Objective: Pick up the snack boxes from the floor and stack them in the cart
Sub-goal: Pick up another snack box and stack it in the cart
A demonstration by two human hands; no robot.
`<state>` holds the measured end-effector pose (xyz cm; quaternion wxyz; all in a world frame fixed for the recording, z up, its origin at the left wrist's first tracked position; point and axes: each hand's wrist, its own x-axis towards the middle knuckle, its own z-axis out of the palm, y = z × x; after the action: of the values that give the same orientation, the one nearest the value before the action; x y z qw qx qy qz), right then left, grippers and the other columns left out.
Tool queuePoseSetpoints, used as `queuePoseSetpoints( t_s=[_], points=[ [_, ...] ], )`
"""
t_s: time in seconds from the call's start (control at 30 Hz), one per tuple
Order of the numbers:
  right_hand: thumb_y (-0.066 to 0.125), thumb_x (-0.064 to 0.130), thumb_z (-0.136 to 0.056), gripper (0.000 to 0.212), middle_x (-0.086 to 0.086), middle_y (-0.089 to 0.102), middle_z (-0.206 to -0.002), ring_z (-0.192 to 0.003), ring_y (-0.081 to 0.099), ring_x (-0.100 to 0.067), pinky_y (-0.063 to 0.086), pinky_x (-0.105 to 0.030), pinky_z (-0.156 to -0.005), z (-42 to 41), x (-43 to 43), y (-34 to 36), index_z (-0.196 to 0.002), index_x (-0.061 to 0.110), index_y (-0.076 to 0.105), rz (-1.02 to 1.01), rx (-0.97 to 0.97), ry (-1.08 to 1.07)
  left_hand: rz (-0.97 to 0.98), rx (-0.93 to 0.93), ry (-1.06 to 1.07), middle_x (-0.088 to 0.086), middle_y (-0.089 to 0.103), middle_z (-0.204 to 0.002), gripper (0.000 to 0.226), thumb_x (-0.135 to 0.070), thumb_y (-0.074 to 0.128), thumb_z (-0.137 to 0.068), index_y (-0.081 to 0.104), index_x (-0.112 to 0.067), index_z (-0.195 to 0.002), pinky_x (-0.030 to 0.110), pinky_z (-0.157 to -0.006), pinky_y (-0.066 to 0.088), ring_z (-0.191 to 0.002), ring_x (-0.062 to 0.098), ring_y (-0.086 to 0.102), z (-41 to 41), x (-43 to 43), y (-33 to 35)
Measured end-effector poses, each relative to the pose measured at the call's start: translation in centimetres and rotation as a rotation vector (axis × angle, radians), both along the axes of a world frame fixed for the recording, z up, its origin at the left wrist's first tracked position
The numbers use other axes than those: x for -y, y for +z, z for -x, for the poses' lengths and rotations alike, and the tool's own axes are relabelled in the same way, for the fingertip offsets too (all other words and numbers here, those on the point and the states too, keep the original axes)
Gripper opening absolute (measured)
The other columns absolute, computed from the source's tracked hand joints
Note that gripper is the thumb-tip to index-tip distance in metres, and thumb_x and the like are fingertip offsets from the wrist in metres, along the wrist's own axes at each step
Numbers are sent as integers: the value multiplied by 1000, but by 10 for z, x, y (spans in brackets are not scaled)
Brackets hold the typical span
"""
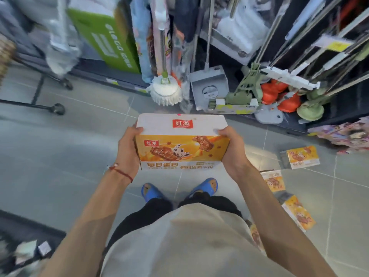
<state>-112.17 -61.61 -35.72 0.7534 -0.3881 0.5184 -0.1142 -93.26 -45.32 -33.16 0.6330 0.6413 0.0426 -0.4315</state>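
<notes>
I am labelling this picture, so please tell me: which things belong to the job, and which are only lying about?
Job: held box, gripped by left hand and right hand; on the floor, far box, middle box, near box, part-hidden box.
Lying about: mop, dustpan, green carton, wheel.

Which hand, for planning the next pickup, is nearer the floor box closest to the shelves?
Right. The right hand grips the held box's end on that floor box's side; the left hand grips the far end.
</notes>
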Motion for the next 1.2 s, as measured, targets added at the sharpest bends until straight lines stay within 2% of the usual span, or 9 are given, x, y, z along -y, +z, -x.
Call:
queuePoseSetpoints(
  t_s=[0.13,0.3,0.47,0.57,0.67,0.8,1.0,1.1,1.2],
  points=[
    [61,43,-72,73,-16,74,-123,-106,74,-36,59,-48,-88,-61,-51,10,-139,15,55,61,18,133,-3,-5,32,7,75,-94,49,-32,45,-83,58,-10,-125,37,-72,59,-84,25,70,-47,-68,0],
    [51,32,-75,53,-3,76,-116,-96,73,-21,57,-38,-77,-134,-124,9,-127,24,58,83,27,240,-145,123,54,7,73,-111,50,-48,56,-87,55,-29,-133,44,-83,59,-98,30,72,-103,-144,-4],
    [53,26,-73,42,10,76,-100,-83,73,-5,50,-30,-70,-199,-180,11,-114,28,58,106,22,311,-194,273,160,-5,70,-111,36,-36,53,-100,51,-44,-136,30,-79,58,-93,15,71,-151,-206,-2],
    [58,29,-93,31,7,75,-112,-103,73,-14,54,-34,-82,-232,-196,11,-123,34,55,186,-8,400,-196,291,192,-2,63,-131,43,-34,53,-101,46,-47,-141,30,-83,58,-103,17,70,-173,-229,-4],
    [58,28,-103,37,9,67,-123,-114,68,-17,56,-36,-93,-268,-200,9,-133,45,44,254,-7,478,-188,271,262,-1,61,-134,45,-31,51,-102,44,-47,-143,25,-77,56,-103,18,69,-193,-243,-8],
    [56,27,-104,42,13,59,-126,-118,63,-18,55,-35,-90,-321,-199,2,-137,48,39,301,-3,583,-204,250,351,-4,63,-125,41,-22,51,-101,50,-46,-135,28,-74,54,-96,16,68,-229,-249,-13],
    [51,14,-103,43,8,56,-116,-111,59,-14,54,-21,-68,-419,-191,-8,-140,33,39,282,23,674,-284,326,416,-2,55,-135,47,-22,52,-87,51,-40,-130,31,-91,48,-114,19,55,-305,-244,-7],
    [50,7,-102,45,9,55,-112,-100,59,-7,52,-16,-61,-466,-186,-3,-140,28,41,235,57,703,-343,363,472,-1,55,-130,44,-10,48,-97,47,-30,-137,21,-81,44,-106,14,54,-339,-241,-3],
    [59,17,-90,49,11,56,-112,-99,58,-5,49,-10,-65,-514,-181,8,-136,27,44,282,112,754,-363,378,533,-3,54,-127,40,-11,46,-101,44,-31,-135,16,-74,46,-102,10,56,-370,-237,0]
  ],
)
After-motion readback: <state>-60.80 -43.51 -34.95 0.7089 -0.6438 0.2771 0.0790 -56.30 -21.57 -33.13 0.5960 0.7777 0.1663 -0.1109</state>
